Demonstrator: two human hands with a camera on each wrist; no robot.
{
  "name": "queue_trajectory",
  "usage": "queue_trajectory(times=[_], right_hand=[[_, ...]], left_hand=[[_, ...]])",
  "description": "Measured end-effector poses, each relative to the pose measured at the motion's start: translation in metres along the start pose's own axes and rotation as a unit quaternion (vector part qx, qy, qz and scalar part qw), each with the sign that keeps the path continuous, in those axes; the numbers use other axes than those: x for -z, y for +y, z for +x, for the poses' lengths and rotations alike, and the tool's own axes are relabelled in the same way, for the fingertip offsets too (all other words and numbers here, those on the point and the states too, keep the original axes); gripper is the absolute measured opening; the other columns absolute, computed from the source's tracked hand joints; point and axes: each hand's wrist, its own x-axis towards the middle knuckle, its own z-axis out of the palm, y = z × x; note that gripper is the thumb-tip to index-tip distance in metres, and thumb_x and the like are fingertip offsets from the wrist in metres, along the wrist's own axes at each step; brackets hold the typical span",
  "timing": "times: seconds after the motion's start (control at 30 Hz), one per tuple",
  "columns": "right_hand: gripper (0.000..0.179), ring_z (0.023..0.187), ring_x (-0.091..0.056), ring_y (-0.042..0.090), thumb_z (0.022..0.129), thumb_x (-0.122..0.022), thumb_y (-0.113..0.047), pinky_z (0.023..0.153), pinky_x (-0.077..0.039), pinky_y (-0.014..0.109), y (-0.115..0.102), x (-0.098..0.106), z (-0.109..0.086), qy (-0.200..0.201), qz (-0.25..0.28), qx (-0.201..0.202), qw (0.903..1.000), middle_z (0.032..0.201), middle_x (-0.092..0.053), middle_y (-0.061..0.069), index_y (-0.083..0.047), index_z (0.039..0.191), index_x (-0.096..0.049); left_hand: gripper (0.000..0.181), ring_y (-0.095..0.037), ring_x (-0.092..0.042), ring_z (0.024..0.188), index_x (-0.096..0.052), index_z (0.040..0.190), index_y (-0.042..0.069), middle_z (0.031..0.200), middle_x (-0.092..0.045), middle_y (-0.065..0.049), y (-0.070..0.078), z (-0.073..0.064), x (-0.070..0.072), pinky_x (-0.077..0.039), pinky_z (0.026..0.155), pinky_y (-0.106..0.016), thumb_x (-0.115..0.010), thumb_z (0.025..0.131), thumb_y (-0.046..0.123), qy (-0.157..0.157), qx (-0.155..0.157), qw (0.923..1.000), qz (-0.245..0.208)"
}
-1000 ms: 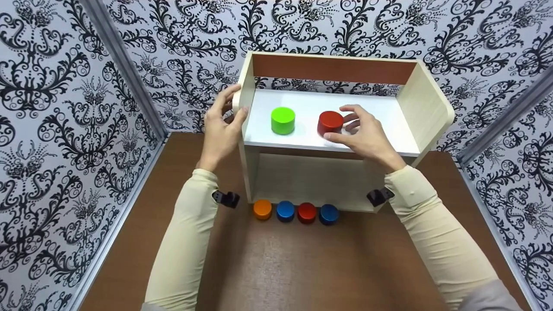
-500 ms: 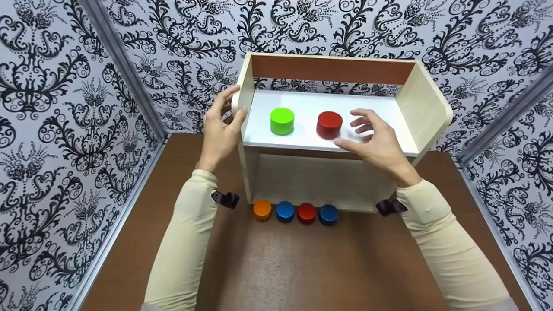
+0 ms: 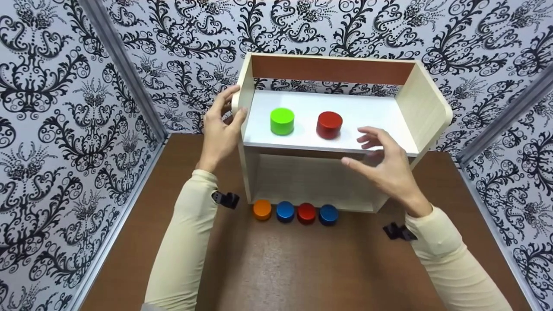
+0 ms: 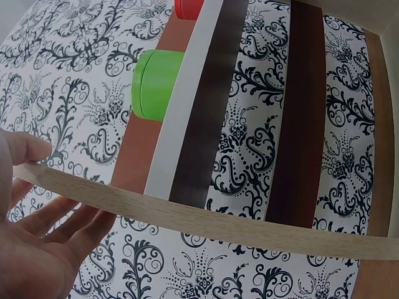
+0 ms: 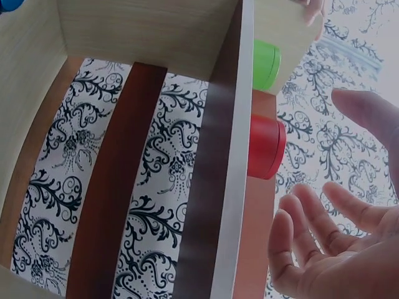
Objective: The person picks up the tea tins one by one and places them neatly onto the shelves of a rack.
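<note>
On the white upper shelf of a small wooden rack stand a green cylinder and, to its right, a red cylinder, both upright and apart. My left hand grips the rack's left side panel, thumb on the inner face and fingers on the outer one. With fingers spread and slightly bent, my right hand hovers at the shelf's front edge, right of the red cylinder, holding nothing. The right wrist view shows a gap between this hand and the red cylinder.
On the brown table, in a row along the rack's front foot, are an orange cylinder, a blue one, another red one and a darker blue one. Patterned walls enclose the table behind and at the sides.
My right hand has let go of the red cylinder on the shelf and drawn back toward me and to the right. The left hand keeps its hold on the side panel.
</note>
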Motion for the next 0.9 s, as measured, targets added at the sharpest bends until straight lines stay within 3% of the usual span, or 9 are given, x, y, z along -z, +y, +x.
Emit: queue_trajectory(times=[0.3, 0.67, 0.9], right_hand=[[0.067, 0.101, -0.058, 0.013, 0.076, -0.091, -0.012, 0.083, -0.052, 0.022, 0.006, -0.008, -0.031, 0.02, -0.009, 0.027, 0.9994, 0.114, -0.067, 0.008, -0.003, 0.134, -0.06], [0.061, 0.094, -0.058, 0.013, 0.07, -0.087, 0.007, 0.08, -0.049, 0.012, -0.005, -0.025, -0.058, 0.047, 0.01, 0.047, 0.9977, 0.106, -0.065, 0.019, 0.008, 0.125, -0.06], [0.066, 0.096, -0.058, 0.017, 0.069, -0.09, 0.002, 0.082, -0.05, 0.013, 0.044, -0.044, -0.075, 0.039, -0.002, 0.01, 0.9992, 0.109, -0.066, 0.012, 0.001, 0.128, -0.061]], left_hand=[[0.045, -0.03, -0.063, 0.111, -0.057, 0.138, 0.003, 0.127, -0.063, -0.02, -0.009, 0.002, 0.003, -0.06, 0.093, -0.036, -0.063, 0.094, -0.003, -0.004, -0.012, 0.9999, -0.001], [0.045, -0.028, -0.064, 0.11, -0.058, 0.137, 0.002, 0.126, -0.064, -0.02, -0.009, 0.001, 0.003, -0.06, 0.094, -0.037, -0.063, 0.093, -0.003, -0.001, -0.021, 0.9998, 0.001], [0.045, -0.03, -0.062, 0.111, -0.057, 0.138, 0.002, 0.127, -0.063, -0.021, -0.01, 0.001, 0.003, -0.06, 0.093, -0.039, -0.063, 0.093, -0.003, -0.004, -0.018, 0.9998, -0.005]])
